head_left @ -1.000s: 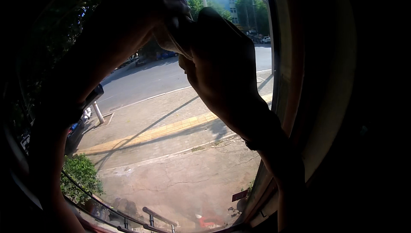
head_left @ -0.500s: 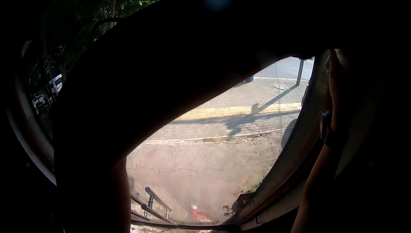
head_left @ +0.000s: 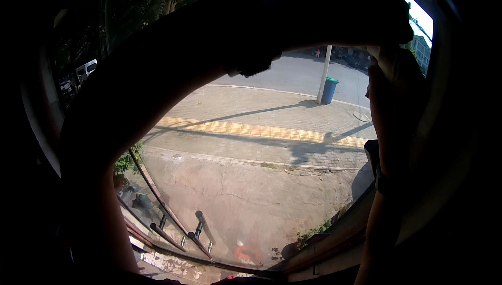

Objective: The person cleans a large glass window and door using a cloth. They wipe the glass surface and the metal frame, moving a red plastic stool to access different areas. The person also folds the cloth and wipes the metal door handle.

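Note:
My left arm point(head_left: 130, 86) is a dark silhouette that arches from the lower left across the top of the view. It ends in my left hand point(head_left: 389, 18) at the upper right, a rounded dark shape whose fingers are lost in shadow. Just below it is my right hand point(head_left: 388, 70), raised on an upright forearm point(head_left: 372, 232). The two hands are close together, perhaps touching. Deep shadow hides whether either holds anything. A dark watch-like object point(head_left: 373, 154) is on my right wrist. A dark bulge point(head_left: 256, 65) shows under my left forearm near the wrist.
A dark curved frame point(head_left: 334, 232) edges the opening before me. Beyond lie a concrete yard point(head_left: 219, 185), paving with a yellow strip point(head_left: 246, 129), and a road point(head_left: 293, 70). A blue bin with a green lid point(head_left: 328, 91) stands beside a pole point(head_left: 324, 73). Dark railings point(head_left: 172, 222) are lower left.
The view has shifted, bringing the bin and more railing into sight. My left forearm sits higher in the picture. My right hand and wrist appear farther left, with both hands still close together.

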The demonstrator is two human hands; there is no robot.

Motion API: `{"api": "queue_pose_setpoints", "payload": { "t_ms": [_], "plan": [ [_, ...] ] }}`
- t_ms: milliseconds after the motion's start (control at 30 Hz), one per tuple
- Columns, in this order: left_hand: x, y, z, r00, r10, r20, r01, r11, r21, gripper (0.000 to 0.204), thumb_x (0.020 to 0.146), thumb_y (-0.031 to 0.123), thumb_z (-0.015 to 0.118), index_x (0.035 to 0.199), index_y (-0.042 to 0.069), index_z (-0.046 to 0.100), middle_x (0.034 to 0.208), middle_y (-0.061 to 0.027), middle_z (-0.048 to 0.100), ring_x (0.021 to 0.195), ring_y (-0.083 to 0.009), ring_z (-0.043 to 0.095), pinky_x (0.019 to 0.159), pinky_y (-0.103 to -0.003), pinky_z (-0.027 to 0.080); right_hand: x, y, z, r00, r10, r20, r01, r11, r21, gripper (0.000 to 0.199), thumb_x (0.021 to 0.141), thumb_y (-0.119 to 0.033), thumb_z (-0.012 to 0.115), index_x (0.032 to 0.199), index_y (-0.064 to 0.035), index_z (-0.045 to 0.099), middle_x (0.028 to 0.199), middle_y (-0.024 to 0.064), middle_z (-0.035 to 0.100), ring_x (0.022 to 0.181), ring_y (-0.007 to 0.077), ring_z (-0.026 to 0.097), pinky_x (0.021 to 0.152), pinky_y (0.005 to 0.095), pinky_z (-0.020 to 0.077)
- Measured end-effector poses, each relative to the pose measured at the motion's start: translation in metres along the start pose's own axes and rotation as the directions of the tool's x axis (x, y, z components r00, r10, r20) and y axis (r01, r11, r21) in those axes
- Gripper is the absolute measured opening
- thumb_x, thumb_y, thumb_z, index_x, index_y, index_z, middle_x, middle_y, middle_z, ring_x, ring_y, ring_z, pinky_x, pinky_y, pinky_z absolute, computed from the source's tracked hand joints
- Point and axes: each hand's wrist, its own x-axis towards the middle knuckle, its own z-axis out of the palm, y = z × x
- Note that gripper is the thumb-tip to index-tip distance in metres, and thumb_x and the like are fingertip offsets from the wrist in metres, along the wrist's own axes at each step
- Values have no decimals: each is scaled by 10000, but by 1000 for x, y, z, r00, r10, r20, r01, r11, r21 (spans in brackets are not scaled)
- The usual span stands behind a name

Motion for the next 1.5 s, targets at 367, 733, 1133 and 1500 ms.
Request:
{"api": "queue_pose_setpoints", "payload": {
  "t_ms": [367,733,1133,1500],
  "plan": [
    [-114,69,-147,901,-383,203,191,772,606,156,798,58,750,945,36,704,963,-95,678,894,-252,656,797,-355,569,44,-150,98,954,-294,-67,298,890,346,177,865,-42,745,1030,-32,680,803,108,672,726,210,701,716,337,597],
    [-276,236,-143,507,-858,-88,572,258,778,369,778,78,804,1110,87,642,1115,-72,636,1071,-268,629,755,-332,607,-13,-269,127,872,-440,216,-39,378,925,358,923,-121,718,1251,-43,599,1126,78,641,990,182,670,802,281,623],
    [-265,85,-215,827,-539,-159,402,369,838,398,776,-127,679,1142,18,618,1089,-124,630,1014,-308,624,838,-379,583,136,-253,164,658,-753,5,747,654,115,167,877,-96,693,1036,-45,690,950,130,703,929,270,710,813,387,595],
    [-222,113,-205,648,-600,-469,759,455,467,256,856,-39,594,1064,42,718,938,-194,708,881,-363,699,775,-422,557,155,-274,154,654,-753,-67,718,590,370,79,808,-24,647,845,-23,716,828,171,700,788,360,698,723,437,574]
  ]
}}
